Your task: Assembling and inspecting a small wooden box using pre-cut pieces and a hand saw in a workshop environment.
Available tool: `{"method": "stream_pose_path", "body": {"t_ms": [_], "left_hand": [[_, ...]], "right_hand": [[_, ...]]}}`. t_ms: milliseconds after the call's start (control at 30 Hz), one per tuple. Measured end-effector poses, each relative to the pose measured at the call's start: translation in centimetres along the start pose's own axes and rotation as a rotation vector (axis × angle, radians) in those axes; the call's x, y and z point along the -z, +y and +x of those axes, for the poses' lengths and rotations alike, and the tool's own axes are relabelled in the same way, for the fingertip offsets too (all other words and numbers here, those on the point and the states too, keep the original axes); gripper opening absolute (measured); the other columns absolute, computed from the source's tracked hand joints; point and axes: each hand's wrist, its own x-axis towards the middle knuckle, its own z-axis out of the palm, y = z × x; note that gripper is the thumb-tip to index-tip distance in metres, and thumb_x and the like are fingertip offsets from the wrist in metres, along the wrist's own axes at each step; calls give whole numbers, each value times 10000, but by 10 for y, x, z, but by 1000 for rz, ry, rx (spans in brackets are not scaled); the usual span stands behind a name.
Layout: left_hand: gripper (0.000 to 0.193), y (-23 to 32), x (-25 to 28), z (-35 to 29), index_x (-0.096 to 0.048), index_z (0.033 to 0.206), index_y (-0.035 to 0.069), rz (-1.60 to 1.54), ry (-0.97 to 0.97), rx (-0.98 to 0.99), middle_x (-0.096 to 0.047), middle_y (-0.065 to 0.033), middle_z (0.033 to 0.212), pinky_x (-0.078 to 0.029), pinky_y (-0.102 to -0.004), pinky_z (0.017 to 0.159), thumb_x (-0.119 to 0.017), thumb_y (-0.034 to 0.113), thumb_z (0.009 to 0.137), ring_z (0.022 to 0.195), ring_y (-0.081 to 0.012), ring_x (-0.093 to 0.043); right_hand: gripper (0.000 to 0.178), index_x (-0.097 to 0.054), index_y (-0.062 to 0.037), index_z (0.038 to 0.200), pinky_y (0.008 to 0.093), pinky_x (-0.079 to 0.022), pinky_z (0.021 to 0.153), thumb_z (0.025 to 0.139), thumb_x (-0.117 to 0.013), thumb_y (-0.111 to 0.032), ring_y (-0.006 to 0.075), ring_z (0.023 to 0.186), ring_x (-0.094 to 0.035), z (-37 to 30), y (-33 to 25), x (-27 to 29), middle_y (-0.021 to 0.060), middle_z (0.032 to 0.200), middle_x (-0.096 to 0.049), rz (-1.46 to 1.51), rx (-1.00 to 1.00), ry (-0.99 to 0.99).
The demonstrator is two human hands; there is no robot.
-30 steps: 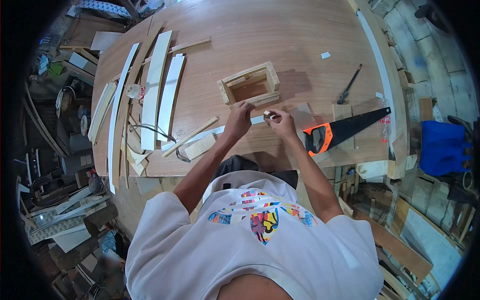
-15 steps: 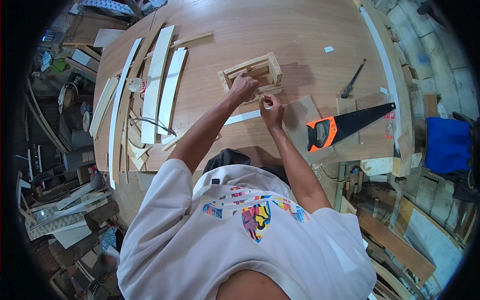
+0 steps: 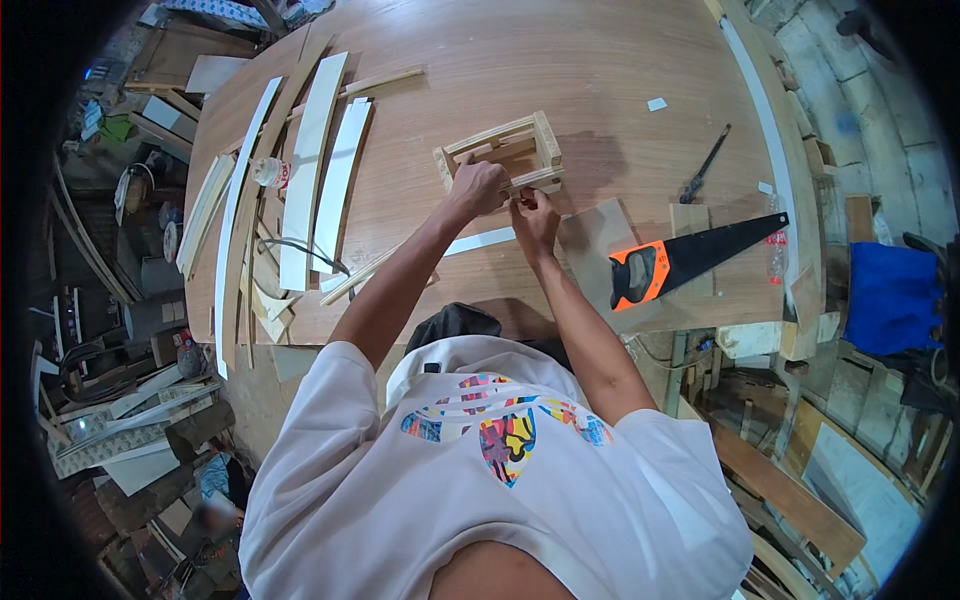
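Observation:
A small open-topped wooden box frame (image 3: 548, 140), built from light wood strips, rests on the table just beyond my hands. My left hand (image 3: 480, 188) is closed over its near left side, with the thumb reaching inside. Close beside it, my right hand (image 3: 537, 218) pinches its fingers together against the near rail. Whatever lies between those fingertips is too small to make out. Under the hands, a white strip (image 3: 480, 241) lies on the tabletop. A handsaw (image 3: 690, 262) with a black blade and orange-and-black handle rests to the right.
Long white and bare wood boards (image 3: 315, 170) lie across the left of the table (image 3: 600, 50), with a clear plastic bottle (image 3: 270, 172) among them. At right are a slim dark tool (image 3: 706, 165) and a thin board (image 3: 600, 240). Scrap wood crowds the floor on both sides.
My left hand has turned slightly, its pointing finger now drawn in and the thumb raised. The right hand has shifted a little left, closer to the left one, against the near rail.

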Motion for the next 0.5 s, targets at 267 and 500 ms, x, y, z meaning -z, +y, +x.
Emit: {"method": "stream_pose_path", "body": {"t_ms": [267,500], "left_hand": [[144,-1,3,-2,-734,807,177,-56,15,29,-683,-89,738,-359,-406,845,-687,284,723,758,-270,-648],[163,2,3,-2,-735,804,169,-48,37,26,-682,-89,712,-359,-410,837,-696,303,719,737,-270,-650]], "right_hand": [[289,-659,11,973,346,-516,802,764,-737,-173,246,873,-671,-1,-2,-3,141,918,-693,43,18,42],[311,-658,8,985,341,-515,797,751,-762,-169,232,886,-668,0,5,-7,131,929,-692,35,-58,25]]}}
